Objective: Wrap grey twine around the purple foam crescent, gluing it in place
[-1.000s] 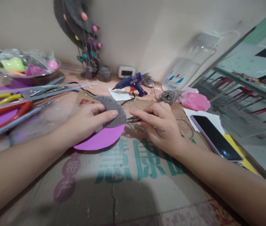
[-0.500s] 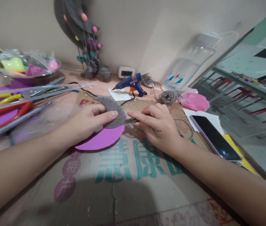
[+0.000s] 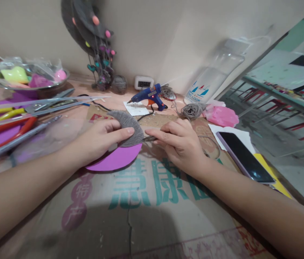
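Note:
My left hand (image 3: 105, 138) is closed on a purple crescent cutout (image 3: 115, 158), its thumb pressing on the upper part, which is wrapped in grey yarn (image 3: 132, 122). The lower curve of the cutout shows bare purple. Just right of the wrapped part, my right hand (image 3: 179, 142) pinches a short stretch of grey yarn (image 3: 149, 138) that runs to the cutout's edge. A loop of this yarn (image 3: 218, 147) trails out behind the right hand. Both hands are just over a printed cardboard sheet (image 3: 152, 223).
A blue glue gun (image 3: 149, 96) lies behind the hands, near a grey yarn bundle (image 3: 192, 110). At left are scissors (image 3: 9, 133) and a metal bowl (image 3: 30, 84) of wrapped clay. A phone (image 3: 245, 156) and a water bottle (image 3: 208, 77) are at right. A crescent ornament (image 3: 87, 32) hangs behind.

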The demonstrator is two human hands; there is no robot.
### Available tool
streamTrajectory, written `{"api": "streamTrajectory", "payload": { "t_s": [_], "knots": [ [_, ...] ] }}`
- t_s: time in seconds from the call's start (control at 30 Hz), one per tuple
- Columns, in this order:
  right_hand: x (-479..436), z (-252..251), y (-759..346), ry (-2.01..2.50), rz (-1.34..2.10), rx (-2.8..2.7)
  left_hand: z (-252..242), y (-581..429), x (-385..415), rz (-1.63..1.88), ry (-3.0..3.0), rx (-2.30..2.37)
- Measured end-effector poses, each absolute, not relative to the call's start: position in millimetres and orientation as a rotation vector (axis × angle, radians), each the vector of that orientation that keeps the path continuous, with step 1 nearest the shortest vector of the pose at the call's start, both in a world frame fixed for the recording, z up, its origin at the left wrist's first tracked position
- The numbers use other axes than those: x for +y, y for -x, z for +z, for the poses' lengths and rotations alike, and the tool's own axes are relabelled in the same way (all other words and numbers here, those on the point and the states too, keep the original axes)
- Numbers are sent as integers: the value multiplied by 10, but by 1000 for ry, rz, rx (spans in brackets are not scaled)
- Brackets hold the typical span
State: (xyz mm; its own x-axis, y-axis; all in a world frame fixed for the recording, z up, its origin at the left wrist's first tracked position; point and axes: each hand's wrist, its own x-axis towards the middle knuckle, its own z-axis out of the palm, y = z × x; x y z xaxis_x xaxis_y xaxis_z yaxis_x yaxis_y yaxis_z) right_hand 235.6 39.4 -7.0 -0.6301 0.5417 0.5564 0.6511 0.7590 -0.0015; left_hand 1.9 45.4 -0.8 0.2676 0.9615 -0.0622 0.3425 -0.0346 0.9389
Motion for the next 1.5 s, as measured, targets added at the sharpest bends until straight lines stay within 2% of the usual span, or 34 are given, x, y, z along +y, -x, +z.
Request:
{"api": "streamTrajectory", "payload": {
  "t_s": [0.63,1.13,1.5],
  "knots": [
    [395,-47,-2335,852,-207,-2391,3,-61,435,824,-1532,1278],
    [377,-47,-2320,830,-307,-2418,1,-74,436,840,-1600,1220],
    [402,-52,-2323,905,-123,-2284,23,-52,427,810,-1621,1249]
  ]
}}
